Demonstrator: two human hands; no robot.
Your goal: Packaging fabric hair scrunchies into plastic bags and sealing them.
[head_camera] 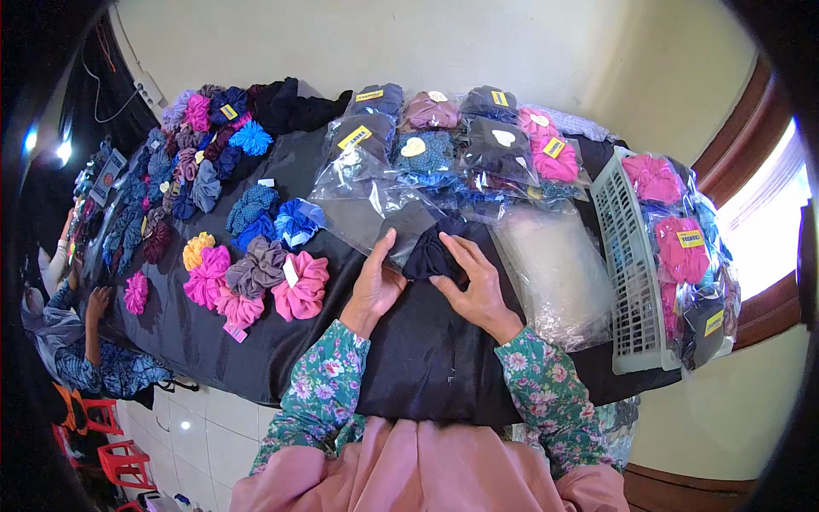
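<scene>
A black fabric scrunchie (435, 253) lies bunched between my hands above the black-covered table. My right hand (477, 288) grips its right side, the thumb below and the fingers on top. My left hand (377, 288) holds the edge of a clear plastic bag (358, 221), thumb up, close against the scrunchie's left side. Part of the bag runs up and left from that hand. Whether the scrunchie is partly inside the bag, I cannot tell. The left fingertips are hidden behind the plastic and fabric.
Bagged scrunchies (425, 153) with labels sit at the back. A stack of clear bags (553, 275) lies right, beside a white plastic basket (630, 269) of bagged scrunchies. Loose scrunchies (256, 265) cover the left. Another person's hand (99, 301) rests at the table's far left.
</scene>
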